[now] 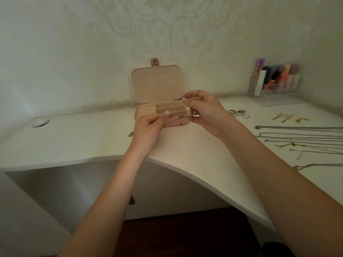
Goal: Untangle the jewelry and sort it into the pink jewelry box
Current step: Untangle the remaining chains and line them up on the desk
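1. Where the white desk (pixel 92 143) curves in at its near edge, two bare forearms are stretched forward over it toward the back wall.
2. To the right, several thin necklaces (pixel 300 140) are laid out side by side in long lines on the desk top, running off the right edge of the view.
3. Just left of the left wrist, a small bit of silver chain (pixel 131 134) is seen lying on the desk; the rest of it is hidden by the hand.
4. The left hand (pixel 148 127) is held in front of the box with its fingers curled in and the thumb and fingertip brought together; whether a fine chain is pinched there cannot be told.
5. The right hand (pixel 204 112) is raised just right of the box, fingers curled, with a small dark round piece pinched low at the fingertips; what it is cannot be told.
6. Behind the hands, the pink jewelry box (pixel 157 84) stands open near the wall, its lid upright, with ring rolls at the left and long compartments at the right.
7. Farther right, silver rings (pixel 238 112) and gold earrings (pixel 284 117) are grouped on the desk, apart from each other.
8. At the far right corner, a clear organizer (pixel 274 89) with coloured items is placed against the wall.
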Motion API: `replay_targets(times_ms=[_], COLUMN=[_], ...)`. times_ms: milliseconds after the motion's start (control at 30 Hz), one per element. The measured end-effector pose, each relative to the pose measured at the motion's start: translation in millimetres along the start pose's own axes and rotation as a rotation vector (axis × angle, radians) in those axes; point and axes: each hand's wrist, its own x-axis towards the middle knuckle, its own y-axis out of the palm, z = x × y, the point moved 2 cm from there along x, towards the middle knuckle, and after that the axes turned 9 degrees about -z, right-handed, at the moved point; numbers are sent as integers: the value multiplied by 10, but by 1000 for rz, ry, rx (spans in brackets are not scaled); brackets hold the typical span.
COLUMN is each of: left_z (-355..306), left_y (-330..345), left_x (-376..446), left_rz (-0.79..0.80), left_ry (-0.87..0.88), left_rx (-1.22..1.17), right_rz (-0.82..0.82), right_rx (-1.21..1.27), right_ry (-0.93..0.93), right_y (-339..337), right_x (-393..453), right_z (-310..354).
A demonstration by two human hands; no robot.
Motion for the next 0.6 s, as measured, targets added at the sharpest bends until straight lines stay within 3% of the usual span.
replay_targets(times_ms=[100,367,600], left_z=[46,113,115], left_y=[-25,-32,-93], left_x=[38,89,85], left_rz=[-72,-56,29], left_ry=[49,-223,-282], left_rx=[30,-343,-478], right_rz=[-21,-77,190], right_rx=[-39,-352,-690], right_ry=[4,-40,-138], right_y=[7,14,55], right_x=[-10,-16,-93], right_z=[-10,-45,-81])
